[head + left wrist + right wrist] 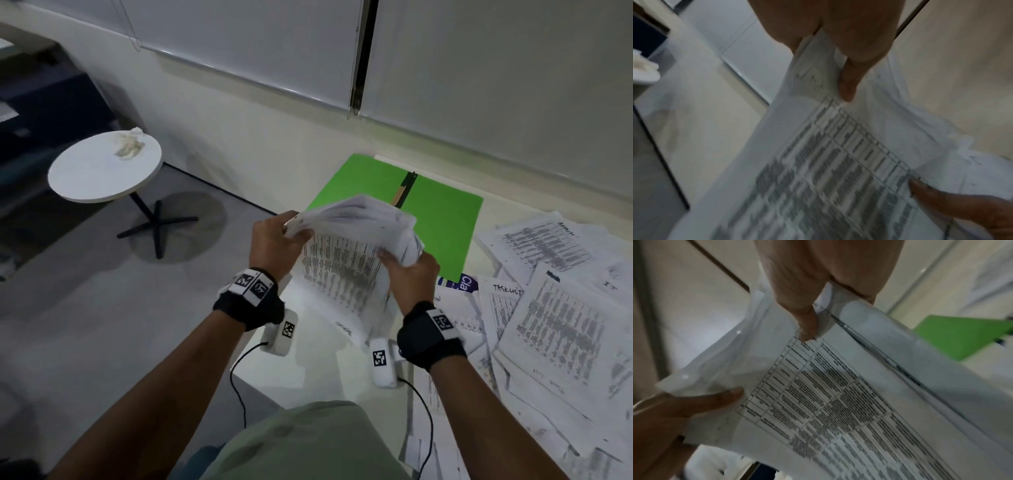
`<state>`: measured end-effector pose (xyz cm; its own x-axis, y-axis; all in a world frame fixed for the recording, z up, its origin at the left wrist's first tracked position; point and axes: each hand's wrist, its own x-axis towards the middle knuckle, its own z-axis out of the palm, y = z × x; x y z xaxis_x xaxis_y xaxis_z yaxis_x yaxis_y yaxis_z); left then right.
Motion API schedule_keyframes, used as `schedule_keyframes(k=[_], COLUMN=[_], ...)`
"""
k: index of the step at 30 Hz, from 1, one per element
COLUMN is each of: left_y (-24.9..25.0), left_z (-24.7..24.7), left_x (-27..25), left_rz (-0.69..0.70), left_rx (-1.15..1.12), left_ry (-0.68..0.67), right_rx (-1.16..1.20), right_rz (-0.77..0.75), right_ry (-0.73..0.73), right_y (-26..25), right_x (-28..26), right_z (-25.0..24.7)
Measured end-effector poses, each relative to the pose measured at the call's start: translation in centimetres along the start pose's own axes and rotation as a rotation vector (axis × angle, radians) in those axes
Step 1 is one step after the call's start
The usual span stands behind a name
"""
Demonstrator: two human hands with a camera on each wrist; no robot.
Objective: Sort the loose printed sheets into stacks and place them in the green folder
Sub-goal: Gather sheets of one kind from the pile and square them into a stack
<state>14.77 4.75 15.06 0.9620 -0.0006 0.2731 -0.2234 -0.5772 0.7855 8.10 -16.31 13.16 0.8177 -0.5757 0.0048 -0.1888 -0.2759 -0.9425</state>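
Note:
Both hands hold a bundle of printed sheets (346, 253) upright above the white table, in front of the open green folder (442, 219). My left hand (274, 240) grips the bundle's upper left corner, and my right hand (407, 270) grips its upper right corner. The sheets carry printed tables and curl over at the top. In the left wrist view my thumb presses on the top sheet (838, 162). The right wrist view shows my thumb on the printed table (828, 402), the folder (962, 335) behind it. Punch holes show along one edge.
Several loose printed sheets (555, 322) lie scattered over the right side of the table. A blue and white label (462, 282) sits by the folder's near edge. A small round white table (102, 168) with crumpled paper stands on the floor at left. Window blinds hang behind.

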Motion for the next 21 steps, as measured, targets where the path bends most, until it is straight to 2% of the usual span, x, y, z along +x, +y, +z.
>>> schedule_keyframes(k=[3,5,7,9,11,12,14,16,18,19,21], left_y=[0.0,0.7,1.8,2.3,1.4,0.8,-0.8,-2.8,-4.5,-5.3,-6.5], left_z=[-3.6,-5.7,-5.8,-4.2,-2.6,-2.3,-2.6,-3.6,-5.0,-5.5,-6.1], left_x=[1.6,2.6,3.2,3.2,2.9,2.7,2.5,2.5,2.4,2.3,1.9], left_rz=[0.029,0.076,0.127,0.178,0.159,0.116,0.064,-0.026,-0.134,-0.175,-0.201], left_rx=[0.055,0.023,0.027,0.120,0.119,0.067,-0.034,-0.114,-0.293,-0.400,-0.537], left_ry=[-0.115,-0.250,-0.386,-0.412,-0.363,-0.347,-0.316,-0.265,-0.219,-0.204,-0.176], right_rx=[-0.150,-0.334,-0.542,-0.744,-0.826,-0.788,-0.580,-0.400,-0.313,-0.260,-0.003], right_rz=[-0.221,-0.408,-0.602,-0.754,-0.809,-0.795,-0.650,-0.481,-0.280,-0.165,0.022], right_ry=[-0.056,-0.153,-0.296,-0.405,-0.459,-0.480,-0.456,-0.333,-0.218,-0.216,-0.286], right_y=[-3.0,-5.5,-7.5,-9.3,-10.4,-10.4,-9.5,-7.7,-4.5,-2.9,0.3], right_x=[1.8,2.4,2.9,2.8,2.5,2.7,3.5,4.4,5.6,5.8,5.8], right_z=[-1.0,-1.5,-1.0,0.1,0.8,0.7,-0.7,-3.3,-5.9,-6.9,-7.7])
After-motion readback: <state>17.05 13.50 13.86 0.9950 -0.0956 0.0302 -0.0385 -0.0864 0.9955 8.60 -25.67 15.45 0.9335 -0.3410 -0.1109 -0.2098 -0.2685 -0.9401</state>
